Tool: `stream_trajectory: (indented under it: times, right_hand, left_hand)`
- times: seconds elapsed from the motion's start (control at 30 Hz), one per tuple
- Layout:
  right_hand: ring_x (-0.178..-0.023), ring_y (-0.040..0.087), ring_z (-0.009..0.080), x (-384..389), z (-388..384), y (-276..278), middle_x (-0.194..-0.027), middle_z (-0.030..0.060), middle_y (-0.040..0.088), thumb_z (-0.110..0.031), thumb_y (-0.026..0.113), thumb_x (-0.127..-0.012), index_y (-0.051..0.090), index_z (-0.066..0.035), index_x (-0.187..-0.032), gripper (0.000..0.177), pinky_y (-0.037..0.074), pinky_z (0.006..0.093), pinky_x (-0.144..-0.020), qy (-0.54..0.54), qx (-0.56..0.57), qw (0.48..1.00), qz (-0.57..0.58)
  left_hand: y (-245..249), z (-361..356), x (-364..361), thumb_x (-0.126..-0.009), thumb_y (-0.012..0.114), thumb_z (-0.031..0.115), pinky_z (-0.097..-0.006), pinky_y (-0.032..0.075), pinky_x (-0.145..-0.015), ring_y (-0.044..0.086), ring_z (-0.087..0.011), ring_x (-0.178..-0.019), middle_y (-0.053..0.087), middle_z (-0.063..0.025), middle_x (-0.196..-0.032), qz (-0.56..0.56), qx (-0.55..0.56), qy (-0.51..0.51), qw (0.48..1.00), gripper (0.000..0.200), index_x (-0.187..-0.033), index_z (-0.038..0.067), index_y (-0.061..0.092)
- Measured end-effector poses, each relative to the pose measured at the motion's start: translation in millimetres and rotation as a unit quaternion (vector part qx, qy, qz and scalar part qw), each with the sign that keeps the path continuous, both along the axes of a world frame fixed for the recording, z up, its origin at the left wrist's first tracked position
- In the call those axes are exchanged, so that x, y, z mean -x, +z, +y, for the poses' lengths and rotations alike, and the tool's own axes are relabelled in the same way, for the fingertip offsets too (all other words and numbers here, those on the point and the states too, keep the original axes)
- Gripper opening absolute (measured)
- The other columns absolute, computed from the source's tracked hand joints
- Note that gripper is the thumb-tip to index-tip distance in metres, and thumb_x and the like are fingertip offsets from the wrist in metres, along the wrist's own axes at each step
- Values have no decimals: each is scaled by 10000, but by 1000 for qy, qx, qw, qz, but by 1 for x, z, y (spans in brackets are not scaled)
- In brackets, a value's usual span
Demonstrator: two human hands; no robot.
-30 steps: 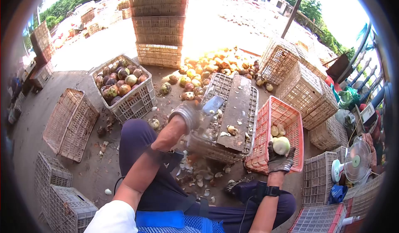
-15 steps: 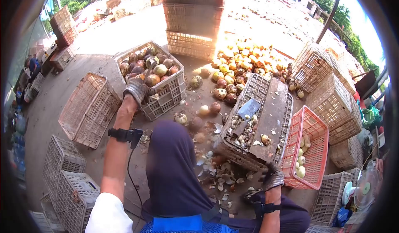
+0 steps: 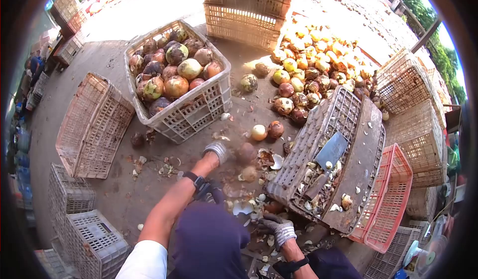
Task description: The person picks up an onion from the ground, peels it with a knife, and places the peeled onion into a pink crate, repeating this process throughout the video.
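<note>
My left hand (image 3: 217, 152), in a grey-cuffed glove, is low over the ground in front of the pale crate (image 3: 191, 122) heaped with onions (image 3: 175, 75). Its fingers are smeared and hard to separate from the floor. Close beside it lie a blurred brown onion (image 3: 246, 153) and a lighter one (image 3: 248, 174). My right hand (image 3: 277, 227), gloved too, hovers above scattered onion peel (image 3: 243, 208), fingers stretched leftward and apart with nothing visible in them. Right of it stands an upturned grey crate (image 3: 289, 177) topped by a wooden board (image 3: 356, 179) and a flat blue-grey blade (image 3: 332, 149).
A large onion pile (image 3: 318, 60) spreads behind the upturned crate. A red crate (image 3: 391, 189) stands at its right. Tall stacked crates (image 3: 244, 25) rise at the back. An empty crate (image 3: 92, 129) tilts at the left; grey crates (image 3: 94, 239) stand nearer. My dark-clothed knee (image 3: 209, 244) fills the bottom middle.
My left hand has left the onion crate's near edge and come right and down toward the ground. My right hand has moved left, away from the red crate. The view has shifted.
</note>
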State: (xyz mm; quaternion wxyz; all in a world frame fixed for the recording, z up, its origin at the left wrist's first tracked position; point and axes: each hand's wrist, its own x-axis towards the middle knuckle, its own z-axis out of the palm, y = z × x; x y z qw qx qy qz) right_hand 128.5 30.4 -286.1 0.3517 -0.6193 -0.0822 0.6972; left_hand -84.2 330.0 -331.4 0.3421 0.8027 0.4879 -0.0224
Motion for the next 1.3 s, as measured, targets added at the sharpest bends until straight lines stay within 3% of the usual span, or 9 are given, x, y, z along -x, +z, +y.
stream_trajectory:
  times: [0.33, 0.4, 0.53, 0.6, 0.73, 0.9, 1.0, 1.07, 1.3]
  right_hand:
    - [-1018, 582, 322, 49, 113, -93, -1127, 159, 574, -318, 551, -905, 511, -53, -1206, 403, 500, 451, -848, -274, 57, 936, 214]
    - [-1027, 569, 333, 62, 143, -107, -1114, 152, 577, -345, 525, -915, 525, -41, -1181, 404, 482, 470, -883, -306, 54, 920, 240]
    - [-1057, 560, 331, 73, 148, -137, -1130, 153, 604, -367, 497, -915, 593, -39, -1118, 397, 449, 462, -947, -325, 24, 881, 344]
    - [-1096, 541, 320, 79, 122, -189, -1159, 164, 592, -330, 520, -908, 584, -34, -1138, 380, 430, 462, -972, -175, -173, 953, 175]
    - [-1119, 525, 294, 77, 125, -97, -1192, 154, 568, -199, 550, -885, 559, -18, -1158, 328, 412, 444, -997, -304, -43, 873, 380]
    - [-1127, 512, 268, 75, 150, -5, -1199, 126, 550, -92, 574, -852, 532, 2, -1153, 319, 411, 418, -1020, -319, -196, 846, 378]
    - [-1088, 530, 255, 73, 169, 39, -1150, 108, 558, -102, 613, -844, 517, -25, -1163, 342, 437, 387, -976, -455, 107, 277, 839]
    - [-1069, 539, 245, 60, 169, 93, -1113, 99, 564, -147, 619, -852, 517, -46, -1165, 345, 447, 388, -942, -353, 274, -29, 894]
    - [-836, 584, 252, 16, 98, 253, -868, 96, 585, -274, 603, -775, 588, -63, -1016, 322, 476, 385, -715, -257, 388, -425, 776]
  left_hand:
    - [-41, 32, -80, -863, 431, 524, -415, 489, -851, 615, -351, -995, 643, -161, -1110, 160, 138, -52, 976, 552, -1108, 78, 644]
    - [-114, 9, -69, -835, 501, 474, -410, 513, -792, 645, -328, -898, 662, -154, -1047, 187, 145, -81, 968, 500, -1052, 53, 659]
    - [-102, -34, -41, -718, 660, 436, -425, 520, -760, 651, -334, -883, 666, -197, -957, -17, 84, 53, 995, 480, -988, 38, 663]
    - [-113, -46, -26, -710, 688, 455, -434, 517, -723, 641, -345, -819, 659, -205, -905, -98, 103, 82, 987, 515, -969, 12, 643]
    - [-142, -67, 9, -701, 713, 486, -378, 493, -661, 565, -287, -675, 649, -178, -824, -288, 33, 96, 952, 563, -952, -10, 625]
    - [47, -31, 14, -626, 789, 294, -328, 490, -674, 561, -184, -736, 637, -97, -826, -260, 51, 23, 964, 461, -946, 2, 635]
    - [173, -19, 4, -581, 835, 180, -299, 488, -682, 559, -122, -773, 630, -49, -827, -248, 5, -51, 967, 445, -943, 9, 642]
    - [233, -17, -8, -502, 870, 211, -302, 476, -660, 561, -120, -751, 619, -46, -786, -236, -34, -95, 967, 509, -914, 18, 643]
    - [383, -104, -55, -561, 795, 166, -329, 485, -674, 601, -224, -739, 609, -90, -781, -199, -280, -240, 908, 287, -797, 86, 654]
